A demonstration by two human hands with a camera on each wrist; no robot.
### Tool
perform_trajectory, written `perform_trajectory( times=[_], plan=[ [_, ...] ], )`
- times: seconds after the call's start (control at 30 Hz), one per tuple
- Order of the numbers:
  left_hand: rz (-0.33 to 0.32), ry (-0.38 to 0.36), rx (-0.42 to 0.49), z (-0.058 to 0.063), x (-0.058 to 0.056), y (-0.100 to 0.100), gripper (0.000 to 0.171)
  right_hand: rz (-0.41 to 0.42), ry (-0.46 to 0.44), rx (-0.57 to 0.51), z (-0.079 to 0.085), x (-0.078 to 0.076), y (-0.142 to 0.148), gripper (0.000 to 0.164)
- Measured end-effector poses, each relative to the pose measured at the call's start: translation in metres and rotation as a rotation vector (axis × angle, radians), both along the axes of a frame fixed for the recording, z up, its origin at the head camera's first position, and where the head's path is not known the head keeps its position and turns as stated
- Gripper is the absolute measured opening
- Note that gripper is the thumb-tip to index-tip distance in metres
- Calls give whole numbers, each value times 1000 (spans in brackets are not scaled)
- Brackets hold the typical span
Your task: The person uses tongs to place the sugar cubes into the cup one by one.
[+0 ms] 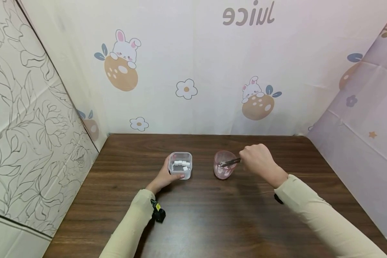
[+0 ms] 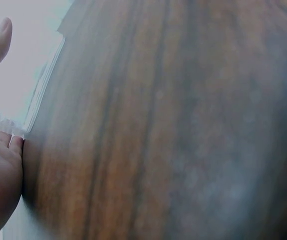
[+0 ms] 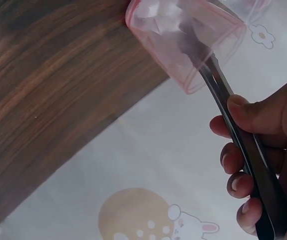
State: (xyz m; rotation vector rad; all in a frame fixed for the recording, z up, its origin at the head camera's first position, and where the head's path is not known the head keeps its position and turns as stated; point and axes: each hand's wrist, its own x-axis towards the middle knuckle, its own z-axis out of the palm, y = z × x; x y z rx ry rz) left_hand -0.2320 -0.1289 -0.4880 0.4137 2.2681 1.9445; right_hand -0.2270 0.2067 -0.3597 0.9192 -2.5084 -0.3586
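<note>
My right hand [image 1: 258, 161] grips a pair of dark metal tongs [image 3: 248, 155], thumb on one side and fingers curled round the other. The tips of the tongs reach into a pink see-through cup [image 1: 224, 157], where several white cubes [image 3: 166, 20] lie at the bottom. To the left of the cup stands a clear square plastic container [image 1: 180, 155] holding several white cubes [image 1: 182, 163]. My left hand [image 1: 166, 175] holds this container from its left side, thumb at the near wall and the other fingers partly hidden behind it.
Everything stands on a dark wood-grain table [image 1: 206, 222]. A pale curtain [image 1: 213, 68] printed with rabbits and flowers hangs at the table's back edge. On the left is a panel [image 1: 29, 107] with line-drawn flowers.
</note>
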Motion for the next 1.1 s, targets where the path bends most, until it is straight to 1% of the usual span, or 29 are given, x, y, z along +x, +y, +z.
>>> perform_trajectory(
  times=[0.03,0.17,0.27,0.4,0.6,0.73,0.87,0.97,1.1],
  plan=[
    [1,5,5,-1,-1,0,95,-3,-2,-5,1,0,0,40],
    [22,7,13,-16,-9,0,97,-17,-14,-27,8,1,-1,34],
    [46,-3,-18,-27,-14,-1,98,-23,-16,-37,15,3,-1,36],
    [62,-9,-48,-30,-15,0,99,-31,-15,-68,25,4,-2,45],
    [50,4,1,-32,-15,0,98,-42,2,-143,37,2,-7,43],
    [23,-11,21,-30,-15,-1,100,-56,-23,-164,38,-1,-14,41],
    [-11,-14,21,-16,-8,-2,99,-50,-23,-169,38,-3,-25,38],
    [-19,-6,15,-5,-2,-1,97,-39,-15,-170,37,-5,-32,41],
    [-17,-10,29,-2,0,0,96,-23,-10,-176,34,-9,-42,42]
  ],
)
